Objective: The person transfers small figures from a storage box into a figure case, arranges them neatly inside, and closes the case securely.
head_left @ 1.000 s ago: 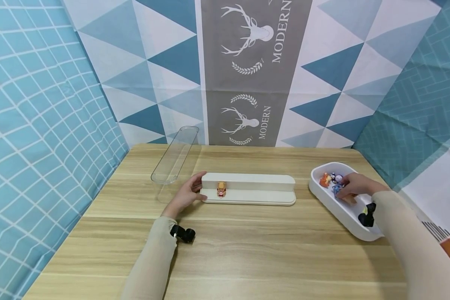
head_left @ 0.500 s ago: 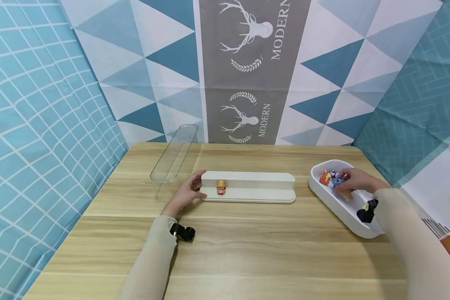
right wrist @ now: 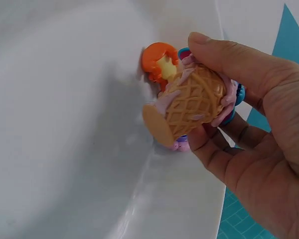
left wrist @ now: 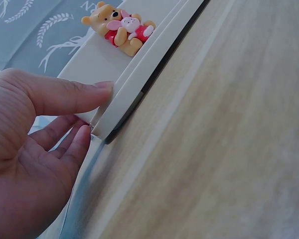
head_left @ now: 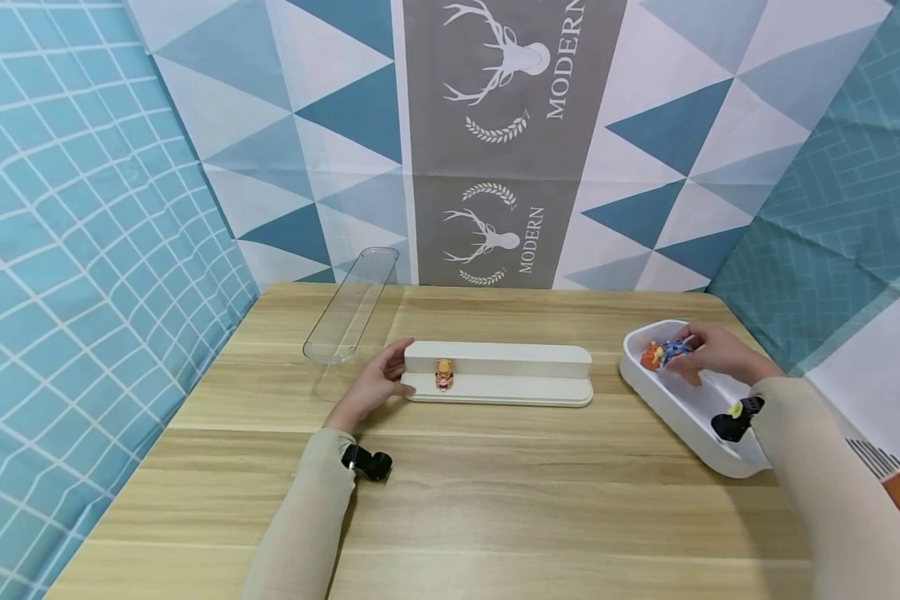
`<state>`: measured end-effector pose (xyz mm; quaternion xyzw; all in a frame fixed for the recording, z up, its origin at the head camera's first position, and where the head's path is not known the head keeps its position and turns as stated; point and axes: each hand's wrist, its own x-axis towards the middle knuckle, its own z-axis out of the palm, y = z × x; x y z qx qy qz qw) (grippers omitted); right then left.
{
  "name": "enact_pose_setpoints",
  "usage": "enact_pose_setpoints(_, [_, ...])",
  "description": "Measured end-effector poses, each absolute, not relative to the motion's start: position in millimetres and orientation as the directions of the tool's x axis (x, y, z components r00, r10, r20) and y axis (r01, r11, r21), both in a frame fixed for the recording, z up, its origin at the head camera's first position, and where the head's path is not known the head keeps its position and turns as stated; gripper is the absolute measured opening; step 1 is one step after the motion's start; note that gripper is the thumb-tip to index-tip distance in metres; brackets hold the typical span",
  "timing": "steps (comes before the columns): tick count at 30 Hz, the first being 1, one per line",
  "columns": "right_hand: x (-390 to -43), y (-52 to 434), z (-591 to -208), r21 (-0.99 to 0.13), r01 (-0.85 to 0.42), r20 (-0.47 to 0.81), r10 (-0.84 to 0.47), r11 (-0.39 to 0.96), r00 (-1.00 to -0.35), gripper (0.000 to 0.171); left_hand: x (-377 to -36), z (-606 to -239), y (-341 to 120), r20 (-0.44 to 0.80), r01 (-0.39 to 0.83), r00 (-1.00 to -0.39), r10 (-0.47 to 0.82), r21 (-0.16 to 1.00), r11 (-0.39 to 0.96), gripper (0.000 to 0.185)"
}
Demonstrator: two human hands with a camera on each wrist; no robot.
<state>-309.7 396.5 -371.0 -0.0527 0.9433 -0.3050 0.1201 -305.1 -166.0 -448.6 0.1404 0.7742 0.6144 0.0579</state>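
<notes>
Right hand (head_left: 716, 354) inside the white tray (head_left: 682, 421), its grip closed: thumb and fingers (right wrist: 224, 55) curl round a small figurine with a waffle-cone base (right wrist: 189, 102), held above the tray floor at the tray's far end. An orange figurine (head_left: 650, 357) lies in the tray just beside the held one. Left hand (head_left: 375, 385) at the left end of the white stepped stand (head_left: 510, 371); its grip is loose, with the straight thumb (left wrist: 65, 94) pressing the stand's end and the fingers beneath its edge. A bear-and-piglet figurine (left wrist: 120, 28) sits on the stand's lower step, near that end. A clear plastic cover (head_left: 351, 307) lies on the tabletop (head_left: 495, 500) behind the stand's left end.
</notes>
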Motion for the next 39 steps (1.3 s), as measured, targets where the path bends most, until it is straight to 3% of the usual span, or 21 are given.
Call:
enact_pose_setpoints(18, [-306, 387, -364, -0.697, -0.005, -0.080, -0.085, 0.717, -0.993, 0.075, -305, -446, -166, 0.090, 0.152, -0.953, 0.289, 0.968, 0.199, 0.087])
enact_pose_setpoints(39, [-298, 361, -355, -0.744, -0.041, 0.032, -0.025, 0.667, -0.999, 0.077, -305, -448, -165, 0.077, 0.144, -0.955, 0.287, 0.965, 0.219, 0.088])
